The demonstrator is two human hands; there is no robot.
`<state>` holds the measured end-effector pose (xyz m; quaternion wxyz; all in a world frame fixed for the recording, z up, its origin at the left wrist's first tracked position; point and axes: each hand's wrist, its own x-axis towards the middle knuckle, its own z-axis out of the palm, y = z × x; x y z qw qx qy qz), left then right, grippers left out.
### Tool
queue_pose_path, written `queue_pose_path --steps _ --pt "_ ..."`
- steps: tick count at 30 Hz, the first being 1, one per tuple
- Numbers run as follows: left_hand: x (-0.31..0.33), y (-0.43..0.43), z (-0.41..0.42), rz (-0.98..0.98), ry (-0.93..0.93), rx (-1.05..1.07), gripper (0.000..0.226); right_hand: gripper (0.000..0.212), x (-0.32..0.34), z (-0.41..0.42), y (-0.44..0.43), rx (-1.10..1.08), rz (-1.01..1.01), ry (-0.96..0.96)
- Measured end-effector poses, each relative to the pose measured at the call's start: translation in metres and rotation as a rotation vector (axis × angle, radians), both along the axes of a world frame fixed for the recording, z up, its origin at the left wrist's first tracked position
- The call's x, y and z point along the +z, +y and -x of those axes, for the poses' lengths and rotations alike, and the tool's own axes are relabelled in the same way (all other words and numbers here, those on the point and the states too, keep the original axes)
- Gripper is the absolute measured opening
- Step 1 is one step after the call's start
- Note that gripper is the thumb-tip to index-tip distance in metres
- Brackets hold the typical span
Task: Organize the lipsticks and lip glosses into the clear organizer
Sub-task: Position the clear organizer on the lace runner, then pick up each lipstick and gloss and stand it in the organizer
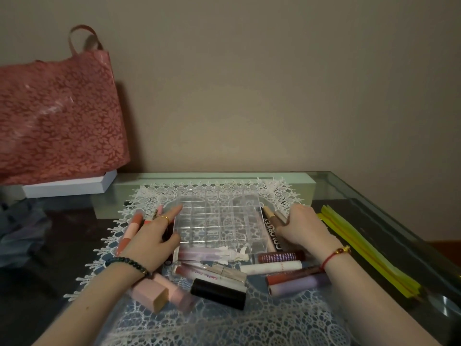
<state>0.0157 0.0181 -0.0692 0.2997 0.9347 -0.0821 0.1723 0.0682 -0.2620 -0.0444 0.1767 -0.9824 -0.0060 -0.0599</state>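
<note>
Head-cam view, looking down at two bare hands on a glass-topped counter [379, 196] covered by a white lace mat [224, 323].

Between the hands sits the clear organizer [214, 221], a see-through grid box. We can make out no tube standing in any cell.

The left hand [154, 236] lies spread, fingers fairly straight, w/ the index finger running along the organizer's near wall and the thumb touching it. It pinches nothing. Under and beyond its fingers lie coral-pink tubes [132, 228]. By its wrist lies a pink square lipstick [152, 293].

The right hand [301, 228] rests on the opposite side of the organizer, knuckles up, fingers bent down over a tan-capped tube [268, 212]. We can't tell whether it grips that tube or only lies on it. Just inside its thumb lies a black COLORKEY tube [273, 234], against the organizer wall.

Between the two wrists is a loose heap: a black-capped tube [218, 293], a dark red gloss [277, 257], a white tube [272, 267], a lilac tube [296, 287], and a clear gloss w/ a white bow [209, 254] touching the organizer's front edge.

Outside the right hand lie yellow strips [361, 248]. Well beyond the left hand stands a red floral bag [57, 116].

Risks, as we judge them:
- The tubes are round and could roll if a wrist nudges the heap.
- The lace may bunch or slide under the organizer if either hand pushes it sideways.
- The clear walls are hard to see, so a tube may catch a divider and tip.
- The bow gloss at the front edge could wedge under the box and tilt it.
</note>
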Motion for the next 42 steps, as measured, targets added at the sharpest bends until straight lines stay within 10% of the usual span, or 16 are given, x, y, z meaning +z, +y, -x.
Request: queue_pose_path --steps 16,21,42 --pt "0.012 0.006 -0.019 0.416 -0.048 -0.054 0.033 0.011 0.073 0.018 0.035 0.323 -0.969 -0.176" --pt "0.035 -0.007 -0.033 0.619 -0.111 -0.129 0.030 0.021 0.075 0.002 0.090 0.474 -0.933 -0.128" --pt "0.041 0.023 -0.070 0.419 -0.026 -0.156 0.015 0.013 0.073 -0.050 0.152 0.558 -0.718 -0.197"
